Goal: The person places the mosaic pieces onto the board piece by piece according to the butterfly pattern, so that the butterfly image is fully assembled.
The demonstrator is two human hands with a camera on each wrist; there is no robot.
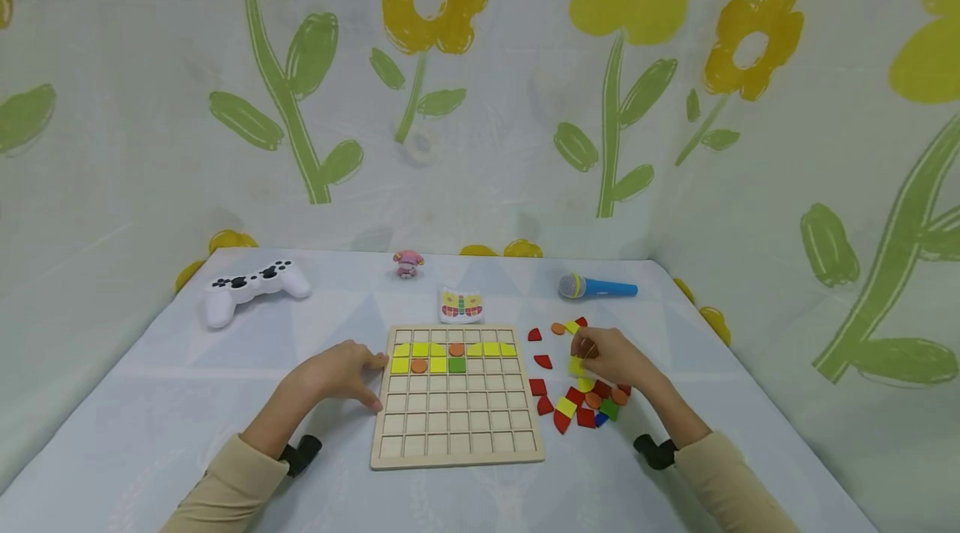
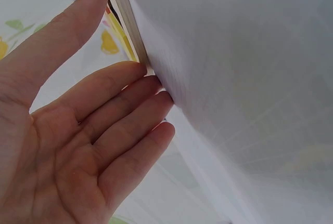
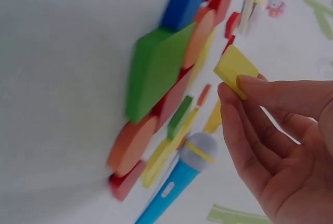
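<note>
A wooden grid board lies on the table, its two top rows partly filled with yellow pieces, orange discs and a green square. My left hand is at the board's left edge, thumb and fingertips touching its side. In the left wrist view the fingers are nearly straight, grasping nothing. Over the loose pieces at the right, my right hand pinches a yellow square block between thumb and fingertips. Red, orange, yellow, green and blue pieces are scattered below and around that hand.
Behind the board stands a small card with a butterfly pattern. A white game controller lies at the far left and a pink figurine at the back. The blue toy microphone rests beyond the loose pieces.
</note>
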